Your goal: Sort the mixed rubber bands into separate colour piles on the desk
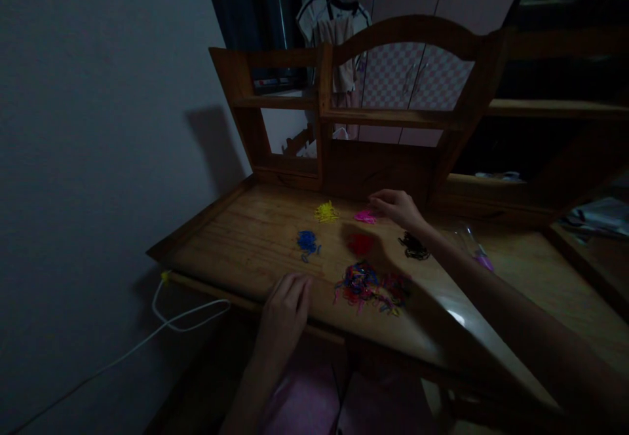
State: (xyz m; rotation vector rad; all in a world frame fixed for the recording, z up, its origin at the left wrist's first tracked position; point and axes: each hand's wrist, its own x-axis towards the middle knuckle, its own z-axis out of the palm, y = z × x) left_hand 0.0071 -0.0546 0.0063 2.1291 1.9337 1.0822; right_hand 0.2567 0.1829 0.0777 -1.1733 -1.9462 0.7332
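Pink strands (364,217) lie heaped toward the far side of the wooden counter (230,238), the right hand (399,208) reaching over them. Its fingers are drawn together at the heap's edge; whether they pinch a strand, I cannot tell. A careless drag could scatter the heap, since the pieces look light and loose. The right forearm (472,268) slants over the counter beside the black pile (413,246); lowered, it might smear that pile sideways. Shadow dims the red pile (361,244), so a stray colour could go unnoticed. The left hand (285,304) is at the near edge, fingers loosely bent, any grip hidden. Pieces pulled from the mixed heap (361,280) could drag tangled neighbours along.
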